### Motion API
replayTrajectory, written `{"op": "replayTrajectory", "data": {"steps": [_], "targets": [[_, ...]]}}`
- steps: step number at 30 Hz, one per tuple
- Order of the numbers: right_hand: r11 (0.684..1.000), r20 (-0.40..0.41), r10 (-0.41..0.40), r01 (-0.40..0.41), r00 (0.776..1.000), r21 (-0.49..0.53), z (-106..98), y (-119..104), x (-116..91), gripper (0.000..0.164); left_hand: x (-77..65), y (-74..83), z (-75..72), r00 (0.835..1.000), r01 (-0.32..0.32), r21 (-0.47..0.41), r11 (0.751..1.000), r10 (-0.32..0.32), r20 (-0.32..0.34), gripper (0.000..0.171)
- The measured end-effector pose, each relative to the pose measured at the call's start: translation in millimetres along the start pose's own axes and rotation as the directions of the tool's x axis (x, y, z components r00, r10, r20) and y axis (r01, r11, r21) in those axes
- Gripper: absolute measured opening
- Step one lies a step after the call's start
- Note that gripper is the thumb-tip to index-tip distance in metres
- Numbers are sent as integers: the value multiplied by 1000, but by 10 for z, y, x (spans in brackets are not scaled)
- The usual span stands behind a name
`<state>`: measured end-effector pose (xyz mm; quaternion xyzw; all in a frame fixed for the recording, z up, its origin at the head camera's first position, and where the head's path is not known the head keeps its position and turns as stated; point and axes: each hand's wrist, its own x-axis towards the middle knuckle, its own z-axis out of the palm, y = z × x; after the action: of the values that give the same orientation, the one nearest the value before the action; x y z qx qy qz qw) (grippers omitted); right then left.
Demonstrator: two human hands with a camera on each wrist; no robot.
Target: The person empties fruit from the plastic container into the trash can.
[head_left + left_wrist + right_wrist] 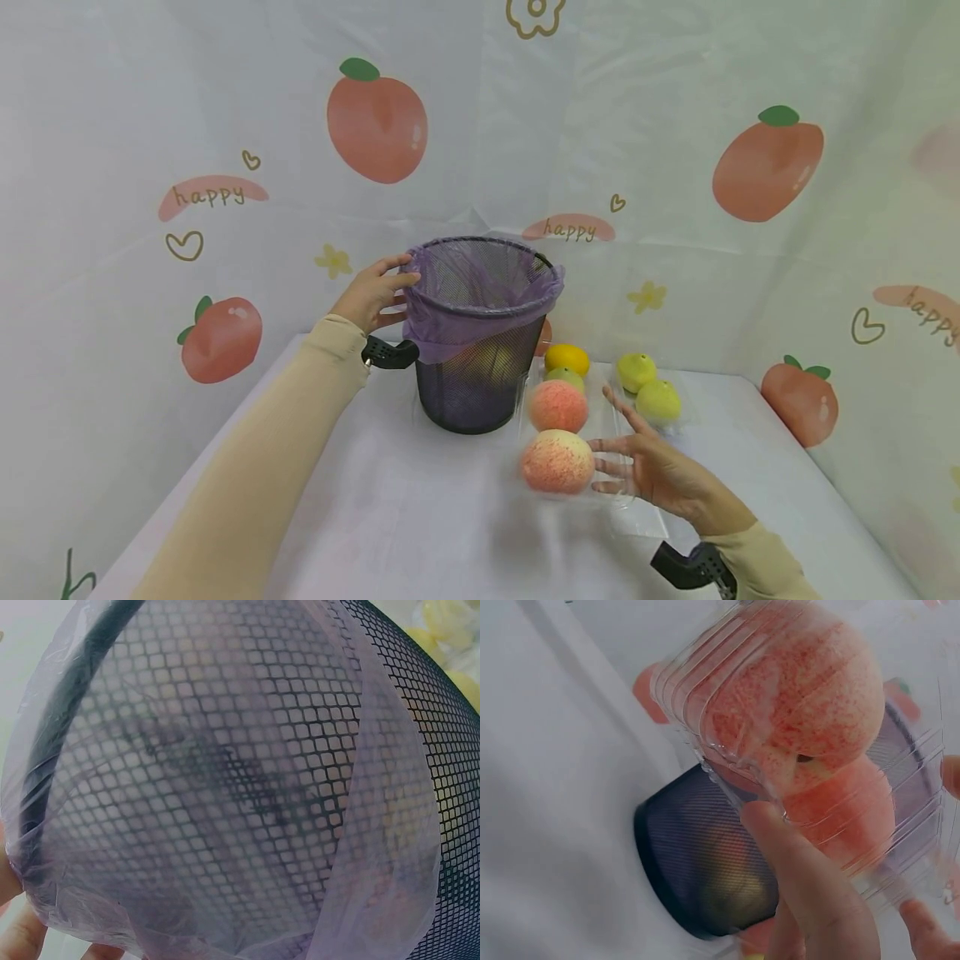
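A black mesh wastebasket lined with a purple plastic bag stands tilted on the table. My left hand grips its rim at the left side; in the left wrist view the fingertips touch the bag-covered rim. Colored shapes, apparently fruit, show dimly through the mesh. My right hand holds a clear plastic box above the table, to the right of the wastebasket. Inside it are two peaches, a pale-and-red one nearer me and a pinker one behind.
Beyond the box sit a yellow-orange fruit and a green fruit, partly hidden. Two yellow-green fruits lie farther right in clear packaging. A printed cloth backdrop rises behind the white table.
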<state>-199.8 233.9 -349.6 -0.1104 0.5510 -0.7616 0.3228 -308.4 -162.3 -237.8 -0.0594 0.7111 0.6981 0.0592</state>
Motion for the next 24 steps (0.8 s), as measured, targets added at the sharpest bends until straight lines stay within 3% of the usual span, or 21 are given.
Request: {"op": "replayTrajectory", "data": {"steps": [8, 19, 24], "targets": [[999, -15, -42, 41, 999, -24, -48, -122, -70, 78, -1, 2, 0, 1000, 1, 2, 1000, -1, 1, 58], [989, 104, -146, 141, 984, 48, -174, -280, -115, 66, 15, -3, 7, 1000, -1, 0, 1000, 1, 7, 59], [984, 102, -176, 172, 979, 53, -186, -390, -117, 69, 16, -7, 7, 1000, -4, 4, 1000, 4, 8, 59]]}}
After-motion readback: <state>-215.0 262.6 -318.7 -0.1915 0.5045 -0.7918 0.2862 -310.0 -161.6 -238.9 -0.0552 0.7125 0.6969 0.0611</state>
